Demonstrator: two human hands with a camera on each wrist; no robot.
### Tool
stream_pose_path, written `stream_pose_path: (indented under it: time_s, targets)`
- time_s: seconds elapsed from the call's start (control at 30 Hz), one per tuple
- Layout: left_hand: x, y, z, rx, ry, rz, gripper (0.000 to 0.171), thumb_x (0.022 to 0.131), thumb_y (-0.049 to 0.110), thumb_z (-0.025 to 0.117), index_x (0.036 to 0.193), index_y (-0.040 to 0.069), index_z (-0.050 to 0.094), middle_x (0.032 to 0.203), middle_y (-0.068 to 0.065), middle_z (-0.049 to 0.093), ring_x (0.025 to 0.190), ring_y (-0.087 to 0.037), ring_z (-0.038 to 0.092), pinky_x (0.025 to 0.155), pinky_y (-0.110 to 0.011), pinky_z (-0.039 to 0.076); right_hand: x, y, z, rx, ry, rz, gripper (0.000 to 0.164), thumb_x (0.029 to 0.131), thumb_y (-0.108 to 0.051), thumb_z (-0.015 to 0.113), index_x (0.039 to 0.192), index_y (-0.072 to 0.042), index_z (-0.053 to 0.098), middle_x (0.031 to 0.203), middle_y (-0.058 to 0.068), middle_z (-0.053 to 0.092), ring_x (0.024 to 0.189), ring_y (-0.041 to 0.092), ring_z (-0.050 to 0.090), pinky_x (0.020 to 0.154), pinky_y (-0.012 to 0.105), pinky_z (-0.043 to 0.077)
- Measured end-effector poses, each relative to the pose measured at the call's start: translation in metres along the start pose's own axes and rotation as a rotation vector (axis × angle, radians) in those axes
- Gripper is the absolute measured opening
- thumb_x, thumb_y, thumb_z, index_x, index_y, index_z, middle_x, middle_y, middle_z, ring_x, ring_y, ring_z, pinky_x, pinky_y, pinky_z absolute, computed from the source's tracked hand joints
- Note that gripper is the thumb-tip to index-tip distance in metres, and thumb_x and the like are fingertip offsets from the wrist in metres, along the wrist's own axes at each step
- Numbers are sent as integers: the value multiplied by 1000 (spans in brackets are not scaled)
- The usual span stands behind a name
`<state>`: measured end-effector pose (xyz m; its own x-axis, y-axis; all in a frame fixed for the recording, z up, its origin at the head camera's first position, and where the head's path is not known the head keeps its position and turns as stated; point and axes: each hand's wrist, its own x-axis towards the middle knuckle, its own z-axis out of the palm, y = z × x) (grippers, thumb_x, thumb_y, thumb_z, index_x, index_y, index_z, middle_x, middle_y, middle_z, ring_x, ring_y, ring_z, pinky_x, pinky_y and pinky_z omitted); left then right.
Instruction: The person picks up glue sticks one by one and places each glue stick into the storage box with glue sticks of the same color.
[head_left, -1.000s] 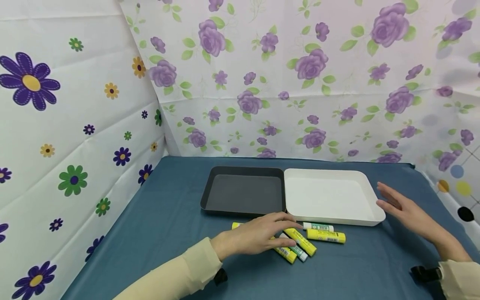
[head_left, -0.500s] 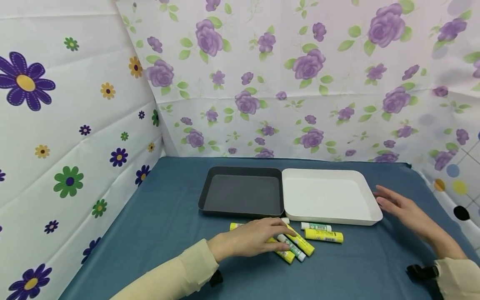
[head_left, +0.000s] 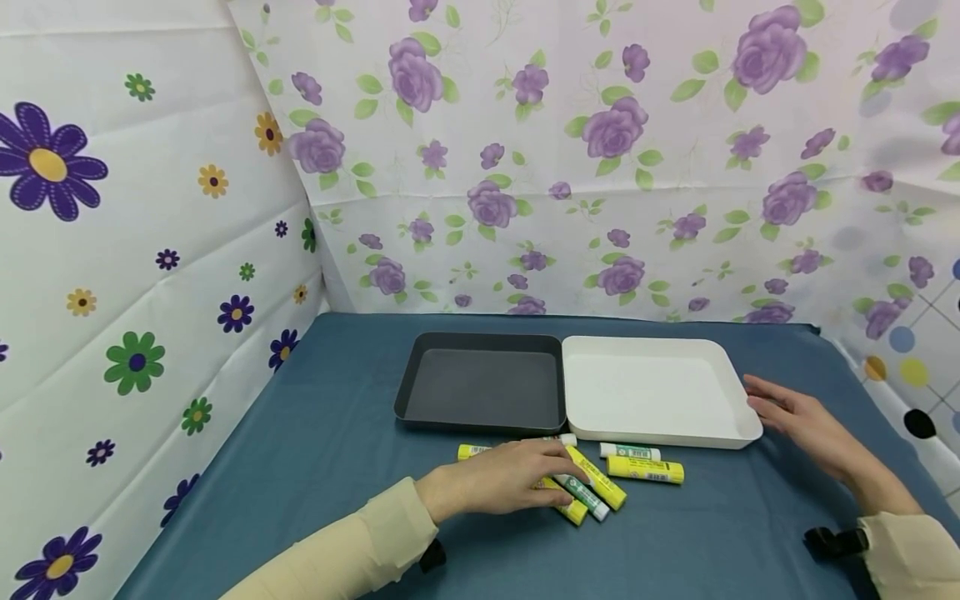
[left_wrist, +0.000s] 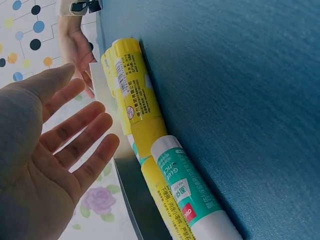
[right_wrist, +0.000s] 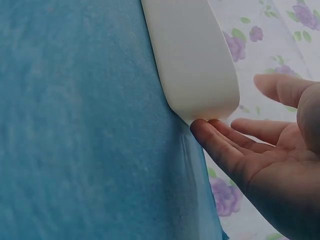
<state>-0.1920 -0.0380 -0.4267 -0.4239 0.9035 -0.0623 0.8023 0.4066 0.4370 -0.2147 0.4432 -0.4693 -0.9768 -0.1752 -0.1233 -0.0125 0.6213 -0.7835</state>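
My left hand (head_left: 502, 478) hangs palm down over a group of glue sticks, its fingers loosely spread and holding nothing. In the left wrist view, a yellow glue stick (left_wrist: 135, 85) and a green-and-white glue stick (left_wrist: 182, 182) lie beside that hand. Right of it in the head view are another yellow glue stick (head_left: 645, 469) and a green-and-white one (head_left: 630, 452). Some sticks are partly hidden under the hand. At the right end of the white tray (head_left: 660, 435), my right hand (head_left: 806, 425) has its fingertips at the tray's outer wall, apparently touching it; the thumb is apart.
A dark grey tray (head_left: 480, 423) stands left of the white one, their sides meeting. Both sit behind the glue sticks on a blue cloth (head_left: 322, 483). Flowered curtains (head_left: 450, 167) rise at the back and left.
My left hand has come slightly lower and left over the glue sticks. My right hand has closed the small distance to the white tray's side. The head view has shifted slightly.
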Motion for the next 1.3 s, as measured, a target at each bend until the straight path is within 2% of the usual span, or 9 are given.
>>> stream_pose_path:
  time_s: [0.1,0.23,0.27,0.33,0.43,0.47,0.6,0.7,1.3]
  targets:
    - [1,-1,0,-1,-10,-11,40,107,39,58,144,25,63,137,7,61,122,-4,57,102,-23,48,1,1,2,15,-1,10,76,111,-50,42,166,-3,17,164,34,24,139,27,47,85,10,48]
    - [0,-1,0,-9,-17,-14,39,107,37,59,145,26,62,137,7,61,123,-5,58,103,-24,48,5,6,4,66,-8,13,76,111,-48,44,166,-3,17,165,34,21,132,4,48,87,12,50]
    - [0,-2,1,-9,-18,-15,39,107,37,60,145,26,62,138,7,61,125,-5,57,104,-25,48,5,7,4,78,-10,14,76,111,-47,45,166,-3,17,165,34,20,133,5,48,87,12,50]
    - [0,-2,1,-5,-22,-18,40,107,38,60,145,27,62,140,8,60,126,-5,56,106,-27,48,6,8,5,93,-13,18,76,111,-46,46,166,-3,16,165,35,19,139,15,48,87,11,50]
    - [0,-3,2,8,-31,-21,39,107,38,60,145,28,62,141,9,59,128,-5,55,108,-28,47,5,7,5,104,-18,18,76,111,-44,47,166,-1,16,165,36,18,147,50,31,87,9,48]
    - [0,-3,2,14,-32,-22,39,107,38,60,144,28,62,141,9,59,129,-5,55,108,-28,46,5,7,5,107,-19,15,76,112,-43,47,166,-1,15,165,36,18,148,51,30,87,9,47]
    - [0,-3,3,28,-43,-22,38,107,38,61,143,28,63,141,9,59,131,-5,54,108,-28,46,3,9,4,124,-18,-10,75,112,-40,49,165,1,17,164,37,19,137,4,47,88,8,47]
    - [0,-3,3,29,-52,-24,37,106,38,61,142,27,64,141,10,59,132,-5,53,109,-27,45,2,11,4,148,-17,-29,75,111,-39,50,164,3,17,164,38,18,114,-24,40,88,9,48]
    - [1,-15,8,108,-37,-9,29,102,30,70,131,26,72,128,13,65,122,-1,57,106,-21,45,2,12,5,138,-14,-29,74,111,-39,50,164,3,18,163,38,20,111,-25,37,88,9,48]
